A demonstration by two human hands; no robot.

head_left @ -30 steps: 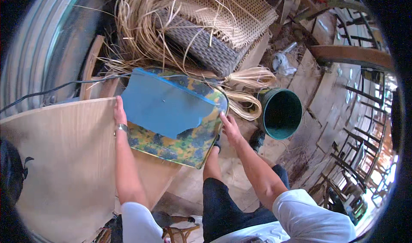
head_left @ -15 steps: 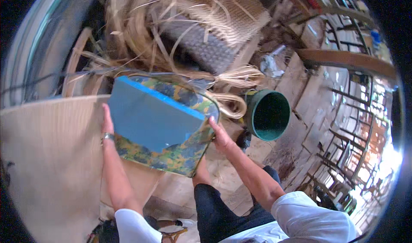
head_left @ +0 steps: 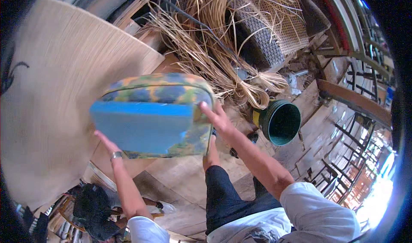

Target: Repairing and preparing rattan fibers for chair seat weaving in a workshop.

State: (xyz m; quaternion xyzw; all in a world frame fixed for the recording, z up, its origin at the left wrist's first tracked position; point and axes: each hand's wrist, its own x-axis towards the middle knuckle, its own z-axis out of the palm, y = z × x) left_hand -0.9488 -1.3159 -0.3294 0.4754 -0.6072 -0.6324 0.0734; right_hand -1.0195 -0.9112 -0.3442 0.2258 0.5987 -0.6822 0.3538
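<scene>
Between my two hands is a cushion-like padded seat (head_left: 163, 92) in a green, orange and dark camouflage pattern, with dark piping. A flat blue-grey panel (head_left: 141, 127) with a brighter blue edge covers much of its facing side; its material is unclear. At the lower left corner, my left hand (head_left: 106, 142), with a metal-banded watch (head_left: 116, 154) at its wrist, presses its fingers against the side. My right hand (head_left: 218, 117) grips the right side, thumb on the front face and other fingers mostly hidden. Motion blurs the seat, which is raised over the floor.
A large pale wooden board (head_left: 56, 84) curves along the left. Beyond lie cane strip bundles (head_left: 201, 58) and a woven panel (head_left: 283, 19). A green bucket (head_left: 281, 123) stands right, near a wooden beam (head_left: 352, 99) and chair frames (head_left: 343, 157). A dark-clothed person (head_left: 92, 211) is lower left.
The camouflage seat has shifted left and tilted, so its far side now shows above the blue panel. Both hands moved with it. My view has turned, revealing more of the board and the dark-clothed person.
</scene>
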